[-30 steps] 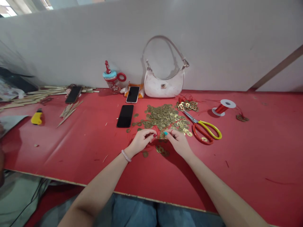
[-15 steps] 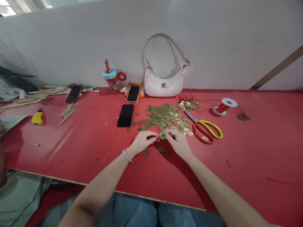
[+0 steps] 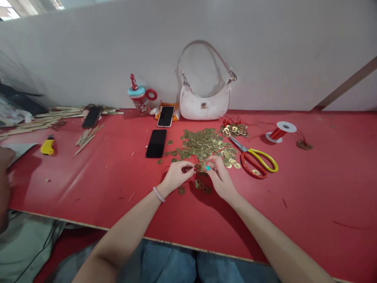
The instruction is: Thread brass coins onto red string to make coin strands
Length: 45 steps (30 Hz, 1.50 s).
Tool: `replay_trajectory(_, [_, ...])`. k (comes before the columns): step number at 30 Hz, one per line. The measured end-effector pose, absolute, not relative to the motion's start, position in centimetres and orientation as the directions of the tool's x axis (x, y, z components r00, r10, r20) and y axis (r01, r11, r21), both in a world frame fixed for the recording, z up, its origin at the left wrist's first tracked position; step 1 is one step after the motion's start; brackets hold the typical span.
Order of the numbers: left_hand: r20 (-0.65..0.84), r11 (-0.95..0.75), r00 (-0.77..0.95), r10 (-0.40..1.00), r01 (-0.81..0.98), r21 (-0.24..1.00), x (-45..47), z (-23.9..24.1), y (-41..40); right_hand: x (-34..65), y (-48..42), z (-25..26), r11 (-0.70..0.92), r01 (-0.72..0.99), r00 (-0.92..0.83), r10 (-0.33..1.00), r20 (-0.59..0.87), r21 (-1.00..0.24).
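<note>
Thumb and fingers of my left hand (image 3: 178, 175) pinch a red string with brass coins (image 3: 200, 168) on it. Facing it, my right hand (image 3: 220, 177) has its thumb and bent fingers at the coins' right side; whether it grips the string is too small to tell. More coins (image 3: 202, 185) hang or lie just below my hands; I cannot tell which. Beyond my fingers spreads a pile of loose brass coins with holes (image 3: 203, 141). Scissors (image 3: 255, 159) with one red and one yellow handle lie to the right of the pile.
A spool of red string (image 3: 278, 133) and strung coins (image 3: 234, 129) are at the right. Phones (image 3: 156, 144), a cup (image 3: 141, 104) and a white handbag (image 3: 205, 104) stand or lie behind. A yellow cutter (image 3: 47, 146) and another person's arm (image 3: 4, 181) are at left.
My right hand's fingers have lifted and parted slightly from the coins. My left hand stays almost in place, its fingertips a little further left.
</note>
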<state>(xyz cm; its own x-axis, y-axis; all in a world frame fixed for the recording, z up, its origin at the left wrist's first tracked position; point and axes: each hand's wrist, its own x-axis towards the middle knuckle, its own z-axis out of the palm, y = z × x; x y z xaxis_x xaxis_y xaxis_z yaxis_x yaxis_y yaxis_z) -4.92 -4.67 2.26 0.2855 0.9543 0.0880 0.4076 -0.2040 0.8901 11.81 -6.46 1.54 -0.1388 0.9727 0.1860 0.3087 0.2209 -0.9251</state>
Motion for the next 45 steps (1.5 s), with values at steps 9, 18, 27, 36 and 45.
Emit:
replay_trajectory(9, [0.198, -0.296, 0.245, 0.949, 0.477, 0.828, -5.13, 1.59, -4.40, 11.69, -6.13, 1.37, 0.282, 0.480, -0.182, 0.958, 0.221, -0.831])
replay_trajectory(18, [0.237, -0.326, 0.234, 0.943, 0.505, 0.799, -5.20, 1.48, -4.37, 11.79, -6.75, 1.54, 0.327, 0.497, -0.295, 0.935, 0.198, -0.804])
replay_trajectory(27, [0.249, -0.351, 0.259, 0.933, 0.509, 0.786, -5.30, 1.41, -4.39, 11.81, -6.85, 1.48, 0.379, 0.515, -0.372, 0.907, 0.198, -0.769])
replay_trajectory(36, [0.259, -0.372, 0.278, 0.925, 0.529, 0.763, -5.24, 1.53, -4.36, 11.82, -6.93, 1.53, 0.425, 0.509, -0.381, 0.891, 0.247, -0.748])
replay_trajectory(45, [0.253, -0.374, 0.290, 0.923, 0.524, 0.765, -5.21, 1.69, -4.46, 11.81, -6.79, 1.24, 0.426, 0.517, -0.373, 0.893, 0.253, -0.742])
